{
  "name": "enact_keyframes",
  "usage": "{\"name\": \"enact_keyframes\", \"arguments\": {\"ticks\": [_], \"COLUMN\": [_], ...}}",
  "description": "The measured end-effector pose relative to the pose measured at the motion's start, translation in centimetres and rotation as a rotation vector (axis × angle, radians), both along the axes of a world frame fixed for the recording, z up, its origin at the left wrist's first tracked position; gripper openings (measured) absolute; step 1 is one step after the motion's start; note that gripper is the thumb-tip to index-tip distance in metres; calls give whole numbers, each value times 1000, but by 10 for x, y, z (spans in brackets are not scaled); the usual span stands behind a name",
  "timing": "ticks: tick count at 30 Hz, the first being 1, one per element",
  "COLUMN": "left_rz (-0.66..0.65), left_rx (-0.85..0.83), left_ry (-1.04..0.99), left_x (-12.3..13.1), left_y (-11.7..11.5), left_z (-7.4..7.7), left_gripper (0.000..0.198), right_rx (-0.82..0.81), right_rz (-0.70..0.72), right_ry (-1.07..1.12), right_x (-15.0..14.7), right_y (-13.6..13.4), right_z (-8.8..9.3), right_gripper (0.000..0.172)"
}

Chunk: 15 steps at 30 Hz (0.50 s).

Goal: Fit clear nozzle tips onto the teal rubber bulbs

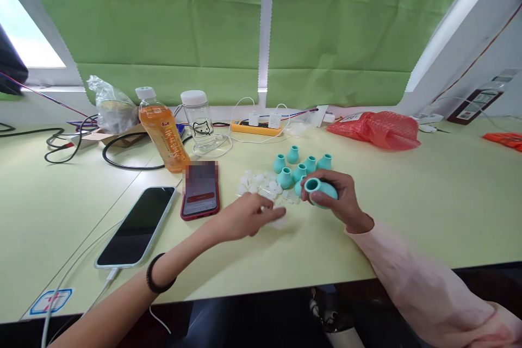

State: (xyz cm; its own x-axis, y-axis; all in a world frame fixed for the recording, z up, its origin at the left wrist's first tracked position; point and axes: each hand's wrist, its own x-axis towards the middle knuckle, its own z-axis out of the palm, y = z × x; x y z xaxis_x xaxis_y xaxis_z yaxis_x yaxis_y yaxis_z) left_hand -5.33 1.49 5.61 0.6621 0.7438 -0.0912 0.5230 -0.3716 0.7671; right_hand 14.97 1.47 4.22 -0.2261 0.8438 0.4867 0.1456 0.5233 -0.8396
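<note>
My right hand [342, 196] is wrapped round a small teal vase-shaped piece [326, 194], its round opening facing me and tilted up. It is held just above the table. To its left, my left hand [248, 215] hangs over the near edge of a pile of small white translucent plastic pieces [256, 180]. Its fingers are curled, with the thumb near them. A pale blur shows by the fingertips, and what they hold, if anything, I cannot make out. Several more teal vase-shaped pieces [292, 155] stand upright behind my right hand.
A red-cased phone [200, 190] and a charging phone [136, 227] lie left of my left hand. Behind them stand an orange drink bottle [163, 130] and a clear cup [202, 125]. A power strip [256, 128] and a red plastic bag [377, 129] lie at the back.
</note>
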Motion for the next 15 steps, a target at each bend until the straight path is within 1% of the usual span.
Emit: {"name": "enact_keyframes", "arguments": {"ticks": [2,4,6,7,8,10,13,15], "left_rz": [-28,-17,-7,19,36,27,75,94], "left_rx": [225,414,515,568,630,762,845,865], "left_ry": [210,353,406,426,458,507,559,583], "left_x": [-2,-3,0,2,4,9,15,17], "left_y": [-7,-11,-10,-7,-3,7,21,27], "left_z": [-5,-17,-32,-39,-45,-54,-59,-58], "left_gripper": [41,38,35,34,33,30,27,25], "right_rx": [-25,-57,-101,-126,-153,-198,-192,-164], "right_rz": [-16,-33,-36,-19,14,106,226,258], "right_ry": [-11,-99,-230,-291,-344,-438,-521,-516], "right_x": [9,18,23,25,24,20,8,0], "right_y": [-1,-4,-10,-13,-16,-23,-27,-25], "right_z": [5,8,10,10,9,4,-6,-14], "right_gripper": [20,19,18,18,17,17,16,17]}}
